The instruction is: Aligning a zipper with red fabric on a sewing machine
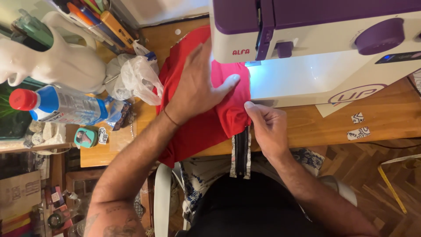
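Red fabric (197, 127) lies on the wooden table (307, 123) at the foot of the sewing machine (315, 48), one edge hanging over the table's front. The left hand (197, 85) presses flat on it, fingers spread wide. The right hand (267, 127) pinches the fabric's right edge between thumb and fingers, just above a black zipper strip (241, 151) hanging down toward the lap. Left of the fabric sit a crumpled plastic bag (133, 77), a lying bottle (61, 105) with a red cap, and a white vase (52, 57).
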